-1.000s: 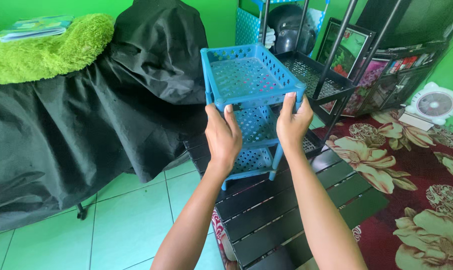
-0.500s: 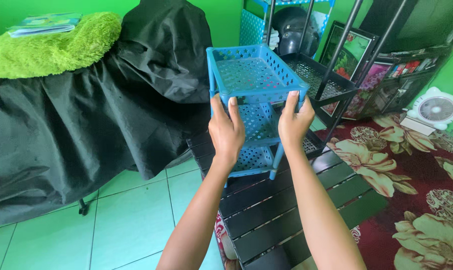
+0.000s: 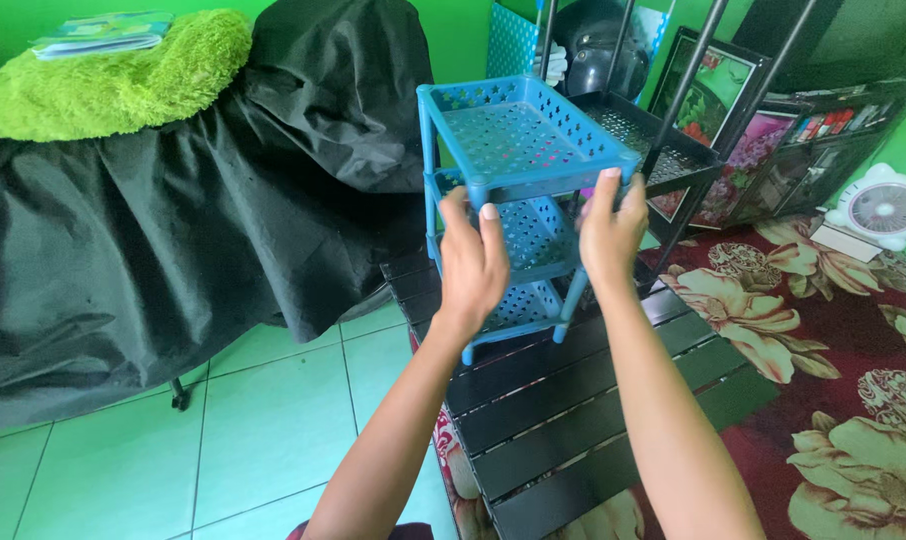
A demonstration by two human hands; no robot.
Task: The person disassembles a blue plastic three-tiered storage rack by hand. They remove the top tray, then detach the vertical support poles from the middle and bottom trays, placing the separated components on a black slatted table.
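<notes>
Above the near-left corner of a low black slatted table (image 3: pixel 613 440), a small blue plastic rack (image 3: pixel 518 140) with three holey shelves is held up in the air, a bit tilted. Both hands grip it from the near side. Fingers of the left hand (image 3: pixel 473 265) are curled tight around the rack's near-left post. Fingers of the right hand (image 3: pixel 611 235) are wrapped around the near-right post, fingertips up at the top shelf's edge. Behind it stands a black metal rack (image 3: pixel 673 150). Left of it hangs a black cloth (image 3: pixel 173 230) with a fuzzy green cushion (image 3: pixel 113 85) on top.
</notes>
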